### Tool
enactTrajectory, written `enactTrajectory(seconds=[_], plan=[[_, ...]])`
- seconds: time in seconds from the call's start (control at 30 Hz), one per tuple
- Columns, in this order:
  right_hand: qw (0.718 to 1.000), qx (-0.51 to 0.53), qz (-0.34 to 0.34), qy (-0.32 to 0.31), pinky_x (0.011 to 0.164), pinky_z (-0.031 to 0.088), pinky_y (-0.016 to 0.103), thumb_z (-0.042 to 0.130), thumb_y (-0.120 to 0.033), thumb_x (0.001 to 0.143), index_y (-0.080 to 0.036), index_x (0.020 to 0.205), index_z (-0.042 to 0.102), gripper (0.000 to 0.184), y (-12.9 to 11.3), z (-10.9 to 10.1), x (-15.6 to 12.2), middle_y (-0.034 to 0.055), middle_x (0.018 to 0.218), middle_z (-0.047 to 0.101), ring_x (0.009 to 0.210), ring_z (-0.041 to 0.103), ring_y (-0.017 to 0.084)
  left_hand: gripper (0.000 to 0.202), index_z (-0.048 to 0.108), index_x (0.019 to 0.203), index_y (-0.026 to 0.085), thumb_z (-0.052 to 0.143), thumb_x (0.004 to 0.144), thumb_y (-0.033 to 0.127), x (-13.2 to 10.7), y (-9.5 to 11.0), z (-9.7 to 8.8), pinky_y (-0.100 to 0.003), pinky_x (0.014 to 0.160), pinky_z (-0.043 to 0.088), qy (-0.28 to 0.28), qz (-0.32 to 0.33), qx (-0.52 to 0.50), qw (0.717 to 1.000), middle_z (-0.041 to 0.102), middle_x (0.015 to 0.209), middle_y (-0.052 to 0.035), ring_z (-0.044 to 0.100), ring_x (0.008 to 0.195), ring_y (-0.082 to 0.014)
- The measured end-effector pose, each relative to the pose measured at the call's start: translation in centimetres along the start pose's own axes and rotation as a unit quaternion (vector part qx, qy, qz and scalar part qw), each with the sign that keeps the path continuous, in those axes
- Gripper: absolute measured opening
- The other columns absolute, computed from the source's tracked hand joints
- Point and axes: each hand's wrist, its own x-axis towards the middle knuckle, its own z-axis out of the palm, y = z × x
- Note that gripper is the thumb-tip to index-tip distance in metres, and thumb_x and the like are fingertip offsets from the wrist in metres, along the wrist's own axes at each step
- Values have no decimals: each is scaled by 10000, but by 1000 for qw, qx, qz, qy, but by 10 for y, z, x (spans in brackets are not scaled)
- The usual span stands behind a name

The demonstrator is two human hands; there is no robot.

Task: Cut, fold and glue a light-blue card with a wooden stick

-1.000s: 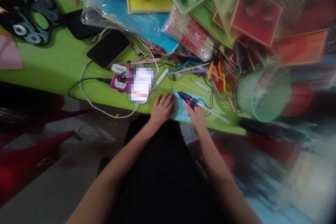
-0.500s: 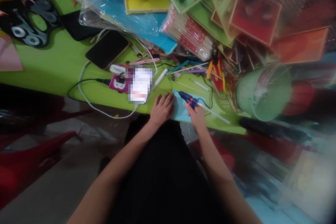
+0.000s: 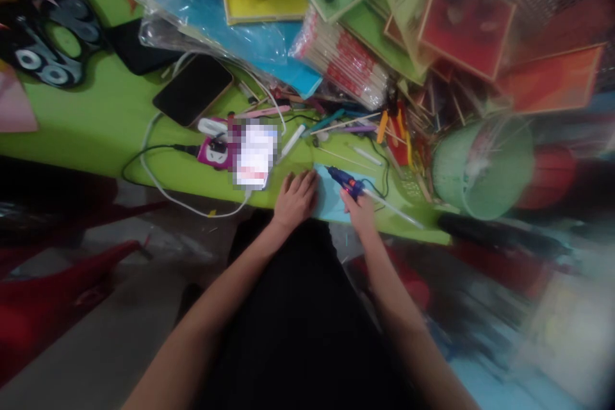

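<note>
My right hand is closed round a dark blue hot glue gun, its nozzle pointing left and a small light glowing on its body. From the back of the gun a long, whitish glue stick sticks out to the lower right. Beneath the gun lies a light blue sheet of paper at the table's near edge. My left hand rests flat with fingers stretched out, touching the left side of the sheet. Whether the nozzle touches the paper I cannot tell.
A lit phone lies by a pink power strip, with a dark phone behind. Bundled sticks, pliers and stick-framed coloured sheets crowd the green table. A green bucket stands right.
The view has shifted very slightly. Both hands, the glue gun and the paper stay practically where they were.
</note>
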Motion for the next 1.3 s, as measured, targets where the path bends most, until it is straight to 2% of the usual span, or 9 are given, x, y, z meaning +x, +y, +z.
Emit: enactTrajectory(seconds=[0.23, 0.6, 0.83, 1.0, 1.3], plan=[[1000, -8, -16, 12, 602, 440, 311, 599, -652, 852, -239, 748, 621, 426, 2, 1, 1, -13, 540, 535, 625, 590, 203, 547, 453, 1587, 196, 462, 1046, 283, 0, -1, 2, -576, 1254, 317, 7, 3, 3, 1000, 517, 1590, -108, 516, 1439, -311], [1000, -1, 5, 2, 601, 432, 316, 593, -659, 837, -226, 756, 622, 441, -1, 3, 1, -35, 523, 518, 520, 530, 163, 543, 455, 1583, 172, 454, 1052, 282, 0, 0, -1, -579, 1250, 320, 3, 5, 7, 1000, 526, 1582, -117, 510, 1442, -314], [1000, -2, 1, 4, 588, 427, 313, 591, -644, 842, -228, 771, 618, 423, 0, -2, 0, -32, 530, 524, 528, 540, 168, 525, 479, 1566, 171, 454, 1053, 282, 0, 1, -2, -566, 1246, 329, 7, 5, 16, 1000, 531, 1579, -109, 518, 1436, -309], [1000, -8, -4, 3, 604, 430, 313, 580, -654, 857, -230, 743, 601, 439, -4, 2, 0, -33, 526, 522, 546, 549, 170, 543, 459, 1582, 197, 463, 1044, 272, 0, 0, -2, -578, 1256, 309, -7, -2, -3, 1000, 518, 1589, -118, 498, 1458, -311], [1000, -21, -8, 18, 619, 456, 325, 594, -631, 855, -224, 801, 668, 417, 0, -2, 1, 4, 563, 562, 614, 582, 203, 559, 437, 1595, 186, 453, 1043, 275, -1, -1, 0, -578, 1271, 292, -6, -3, -8, 1000, 513, 1592, -124, 490, 1465, -309]])
